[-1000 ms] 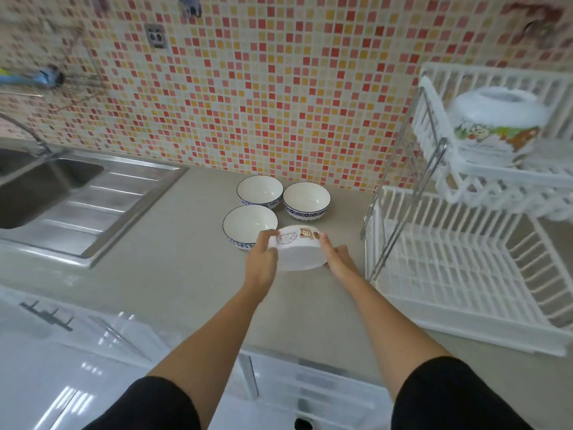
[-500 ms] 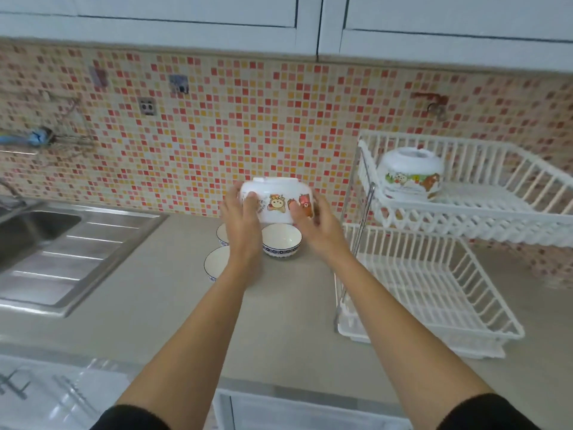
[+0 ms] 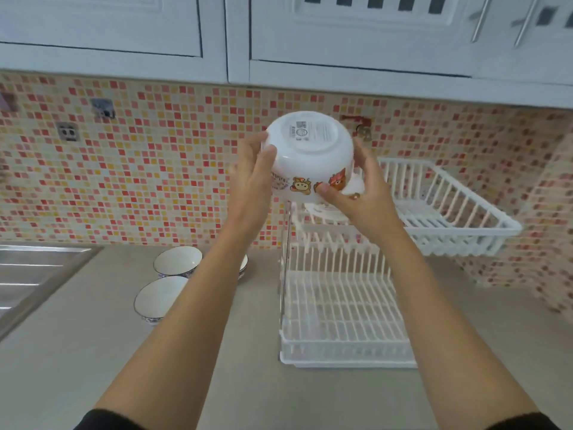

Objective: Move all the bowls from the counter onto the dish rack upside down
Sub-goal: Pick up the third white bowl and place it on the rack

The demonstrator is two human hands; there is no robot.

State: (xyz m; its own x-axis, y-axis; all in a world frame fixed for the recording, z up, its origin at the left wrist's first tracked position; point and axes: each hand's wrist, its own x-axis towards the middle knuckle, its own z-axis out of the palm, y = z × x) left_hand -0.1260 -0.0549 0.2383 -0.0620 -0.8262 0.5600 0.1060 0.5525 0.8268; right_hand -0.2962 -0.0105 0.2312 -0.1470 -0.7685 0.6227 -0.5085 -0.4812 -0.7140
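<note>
Raised higher now, the white cartoon-printed plastic bowl [image 3: 310, 156] sits inverted, left hand [image 3: 254, 178] and right hand [image 3: 362, 193] fingers [image 3: 324, 189] clasping its sides above the white plastic two-tier dish rack [image 3: 434, 212].

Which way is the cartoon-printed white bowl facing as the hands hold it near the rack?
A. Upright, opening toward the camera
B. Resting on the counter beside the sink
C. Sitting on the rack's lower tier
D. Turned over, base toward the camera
D: the cartoon bowl shows its labelled underside to the camera, held in the air between the left hand and right hand, above the dish rack.
</note>
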